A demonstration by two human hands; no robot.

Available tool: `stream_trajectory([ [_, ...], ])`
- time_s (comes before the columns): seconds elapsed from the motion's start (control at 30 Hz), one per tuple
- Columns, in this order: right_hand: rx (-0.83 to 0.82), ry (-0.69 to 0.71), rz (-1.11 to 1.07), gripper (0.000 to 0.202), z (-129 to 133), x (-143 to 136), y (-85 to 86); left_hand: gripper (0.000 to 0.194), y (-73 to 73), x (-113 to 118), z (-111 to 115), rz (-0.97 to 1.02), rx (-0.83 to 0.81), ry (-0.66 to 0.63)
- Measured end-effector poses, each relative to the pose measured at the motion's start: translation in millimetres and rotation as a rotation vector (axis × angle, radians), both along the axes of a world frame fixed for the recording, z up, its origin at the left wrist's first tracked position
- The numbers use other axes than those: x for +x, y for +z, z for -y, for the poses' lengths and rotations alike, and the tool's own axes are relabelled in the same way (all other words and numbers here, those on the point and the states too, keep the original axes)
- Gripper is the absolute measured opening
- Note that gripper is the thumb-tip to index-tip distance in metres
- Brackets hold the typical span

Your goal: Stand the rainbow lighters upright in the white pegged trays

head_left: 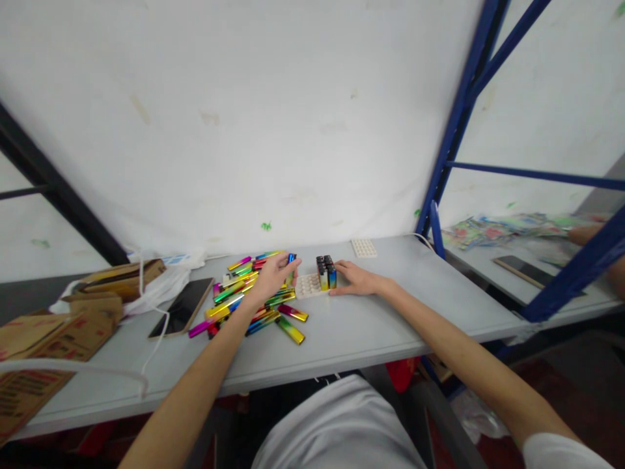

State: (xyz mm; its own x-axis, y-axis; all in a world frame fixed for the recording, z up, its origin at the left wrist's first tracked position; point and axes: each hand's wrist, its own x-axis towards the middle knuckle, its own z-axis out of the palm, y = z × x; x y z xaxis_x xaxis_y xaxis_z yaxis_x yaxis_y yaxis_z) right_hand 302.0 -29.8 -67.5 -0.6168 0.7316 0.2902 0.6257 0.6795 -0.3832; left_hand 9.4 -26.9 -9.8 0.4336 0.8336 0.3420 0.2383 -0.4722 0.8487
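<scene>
So a plain white wall (293, 130) is filling the background, and a grey table (390, 332) is stretching out below it. A blue metal frame (459, 111) is rising on the right, while torn cardboard (46, 342) is lying at the far left. A messy pile of shiny rainbow lighters (227, 307) is covering the area left of center, with a dark phone (184, 306) lying just beside it.

On to the hands: the left hand (270, 279) is pinching one lighter (291, 258) by the near left end of the white tray (307, 285). The right hand (357, 280) is resting at the tray's other end, thumb and fingers spread apart; I can't tell how firmly it's touching anything. A small bunch of standing lighters (326, 273) is filling the tray's right part, black tops up, and the bare pockets are showing on the left.
</scene>
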Motion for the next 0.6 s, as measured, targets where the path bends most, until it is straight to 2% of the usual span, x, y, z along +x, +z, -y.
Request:
stream_trajectory([
  [0.1,0.004,0.002,-0.008,0.085,-0.2,0.3,-0.6,0.042,2.2,0.2,1.6,0.016,0.017,0.02],
  [0.2,0.006,0.0,-0.015,0.085,-0.6,0.7,-1.2,0.042,-1.0,1.5,0.0,0.086,-0.113,0.031],
  [0.27,0.004,0.001,-0.015,0.086,-0.5,0.6,-1.1,0.046,-3.6,2.3,-1.9,0.111,-0.162,0.087],
  [0.33,-0.001,0.003,-0.003,0.086,-0.1,0.4,-0.2,0.05,-4.6,2.0,-3.6,0.083,-0.114,0.177],
  [0.47,-0.008,0.002,0.025,0.084,1.5,-0.2,2.3,0.051,-1.4,-2.3,-5.3,-0.065,0.104,0.383],
  [0.6,-0.011,-0.003,0.024,0.085,1.7,-0.1,2.0,0.044,3.6,-6.3,-3.6,-0.168,0.221,0.48],
])
